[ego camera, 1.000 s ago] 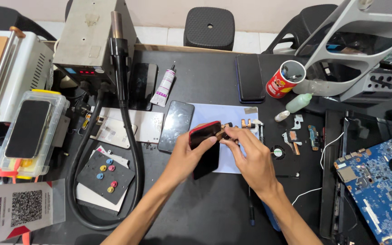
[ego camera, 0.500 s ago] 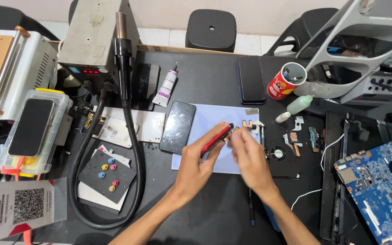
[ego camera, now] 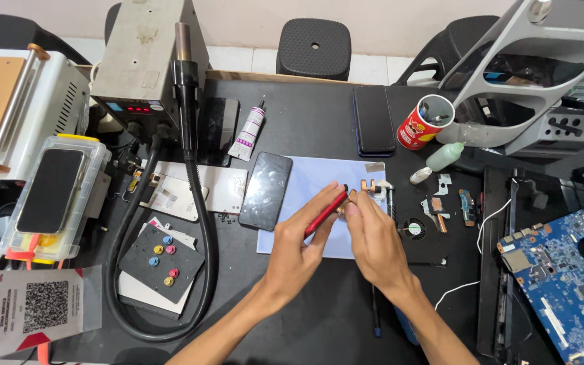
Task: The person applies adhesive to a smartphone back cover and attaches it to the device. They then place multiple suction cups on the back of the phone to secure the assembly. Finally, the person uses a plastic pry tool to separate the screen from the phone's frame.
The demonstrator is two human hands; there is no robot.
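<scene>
Head view: red phone (ego camera: 326, 211) edge-on between left hand (ego camera: 299, 251) and right hand (ego camera: 373, 240)

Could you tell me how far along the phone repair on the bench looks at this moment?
Seemingly done: a dark screen panel lies apart on the edge of the blue mat, and small loose parts are spread to the right. In hand: the left hand holds a red-edged phone body on edge, while the right hand works at its top end. Left, I judge: the panel and parts are not yet refitted.
</scene>
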